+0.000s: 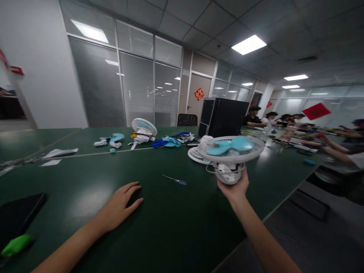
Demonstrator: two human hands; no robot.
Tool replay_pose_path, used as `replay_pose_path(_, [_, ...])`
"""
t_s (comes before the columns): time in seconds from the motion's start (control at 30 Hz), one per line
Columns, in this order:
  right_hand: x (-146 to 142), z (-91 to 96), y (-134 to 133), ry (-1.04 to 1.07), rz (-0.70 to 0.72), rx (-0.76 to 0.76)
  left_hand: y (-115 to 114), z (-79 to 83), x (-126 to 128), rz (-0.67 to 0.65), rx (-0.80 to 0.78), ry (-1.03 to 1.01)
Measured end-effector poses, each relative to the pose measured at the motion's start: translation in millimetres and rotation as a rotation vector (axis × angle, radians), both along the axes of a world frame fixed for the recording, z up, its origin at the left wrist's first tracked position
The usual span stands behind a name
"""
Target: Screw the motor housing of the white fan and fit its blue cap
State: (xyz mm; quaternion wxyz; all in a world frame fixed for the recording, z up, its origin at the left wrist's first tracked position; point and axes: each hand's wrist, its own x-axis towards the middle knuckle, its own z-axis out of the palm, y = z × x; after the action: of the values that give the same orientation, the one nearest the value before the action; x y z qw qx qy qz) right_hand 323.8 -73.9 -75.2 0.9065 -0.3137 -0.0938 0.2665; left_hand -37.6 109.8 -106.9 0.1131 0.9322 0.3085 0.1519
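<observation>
My right hand (235,189) grips a small electric fan (227,170) from below by its white base, holding it above the table. The fan's head faces up, with light blue blades (231,146) showing inside the round rim. Behind it a white fan grille (196,155) is partly hidden. My left hand (122,204) rests on the green tabletop (159,220), fingers spread and nothing in them. Between the two hands, a little farther off, lies a screwdriver (179,182) with a bluish see-through handle.
Another fan (143,131) stands at the back, beside blue gloves (163,142) and loose blue blades (116,138). A black cabinet (224,116) rises behind the held fan. Papers (61,152), a dark flat object (19,214) and a green item (17,244) lie left. People sit far right.
</observation>
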Motion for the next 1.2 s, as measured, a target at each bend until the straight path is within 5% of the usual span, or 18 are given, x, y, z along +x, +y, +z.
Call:
replay_pose_path(0.23, [-3,7.9,2,0.109,0.016,0.151,33,-30.0,-6,-0.019,0.029,-0.074])
replay_pose_path(0.63, [-7,16.6,-7,0.054,-0.003,0.230,60,-53.0,-7,-0.023,-0.030,0.004])
replay_pose_path(0.87, [0,38.4,4,0.034,0.022,0.193,32,-28.8,-5,0.000,-0.009,-0.001])
replay_pose_path(1.2, [-14,37.3,22,-0.062,0.062,0.067,11,-12.4,0,0.027,0.006,-0.040])
